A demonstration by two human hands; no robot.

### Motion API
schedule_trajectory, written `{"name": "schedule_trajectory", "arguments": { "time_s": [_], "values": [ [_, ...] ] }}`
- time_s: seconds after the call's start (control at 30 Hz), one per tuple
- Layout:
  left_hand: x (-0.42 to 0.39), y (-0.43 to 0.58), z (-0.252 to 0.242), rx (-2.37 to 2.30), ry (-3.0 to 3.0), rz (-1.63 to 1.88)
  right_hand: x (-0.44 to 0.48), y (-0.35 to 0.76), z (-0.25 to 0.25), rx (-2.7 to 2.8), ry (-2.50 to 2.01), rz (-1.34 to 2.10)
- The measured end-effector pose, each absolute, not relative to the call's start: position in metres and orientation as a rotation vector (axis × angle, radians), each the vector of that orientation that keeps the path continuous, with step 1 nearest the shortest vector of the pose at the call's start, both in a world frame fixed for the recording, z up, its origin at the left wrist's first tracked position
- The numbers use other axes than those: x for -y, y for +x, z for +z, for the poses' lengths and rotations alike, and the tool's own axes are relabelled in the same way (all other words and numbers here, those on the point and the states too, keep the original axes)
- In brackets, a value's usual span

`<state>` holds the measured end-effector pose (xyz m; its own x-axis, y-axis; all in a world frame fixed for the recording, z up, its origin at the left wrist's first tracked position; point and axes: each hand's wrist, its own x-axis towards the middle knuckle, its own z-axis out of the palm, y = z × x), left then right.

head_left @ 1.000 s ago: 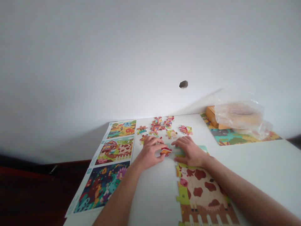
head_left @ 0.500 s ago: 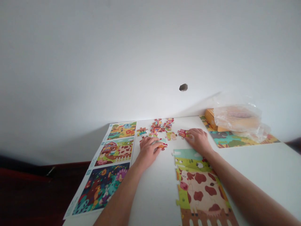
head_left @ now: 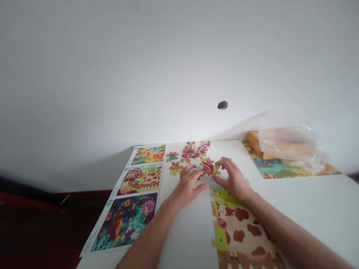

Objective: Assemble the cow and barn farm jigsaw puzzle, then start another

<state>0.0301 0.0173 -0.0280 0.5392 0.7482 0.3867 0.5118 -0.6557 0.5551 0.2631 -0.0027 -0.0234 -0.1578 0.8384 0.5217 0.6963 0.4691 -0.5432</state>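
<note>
A red barn puzzle piece (head_left: 208,166) with an orange lower part is between my hands, above the far end of the cow section. My right hand (head_left: 234,179) has its thumb and index finger at the piece's right edge, gripping it. From the other side, my left hand (head_left: 189,186) reaches in with fingers stretched and thumb apart, its fingertips at the piece's lower left. Below my right hand lies the joined cow puzzle section (head_left: 241,228), partly covered by my right forearm. Several loose puzzle pieces (head_left: 190,153) lie beyond my left hand.
On the left lies a sheet with three printed pictures (head_left: 144,175), the middle one a farm scene. At the back right, an orange box (head_left: 254,141) and a clear plastic bag (head_left: 288,140) rest on a jungle-coloured puzzle (head_left: 280,170). The wall (head_left: 179,74) has a hole (head_left: 222,105).
Both hands have come closer together. My left hand has left the brown-and-green piece at left and moved right; my right hand has shifted toward the middle, where the barn piece now is.
</note>
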Motion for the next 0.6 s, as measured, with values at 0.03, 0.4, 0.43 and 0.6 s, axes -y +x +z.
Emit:
{"name": "schedule_trajectory", "arguments": {
  "time_s": [0.03, 0.4, 0.43, 0.6],
  "values": [
    [-0.016, 0.033, -0.027, -0.996, 2.361, 0.899, 0.007, 0.258, -0.021, 1.932, -1.254, 0.239],
    [-0.018, 0.035, -0.025, -1.103, 2.274, 0.970, 0.015, 0.251, -0.019, 2.017, -1.196, 0.502],
    [-0.018, 0.035, -0.026, -1.095, 2.290, 0.952, 0.015, 0.251, -0.020, 1.999, -1.200, 0.538],
    [-0.022, 0.027, -0.031, -1.350, 2.381, 1.006, 0.006, 0.257, -0.026, 1.816, -1.316, 0.510]
  ]
}}
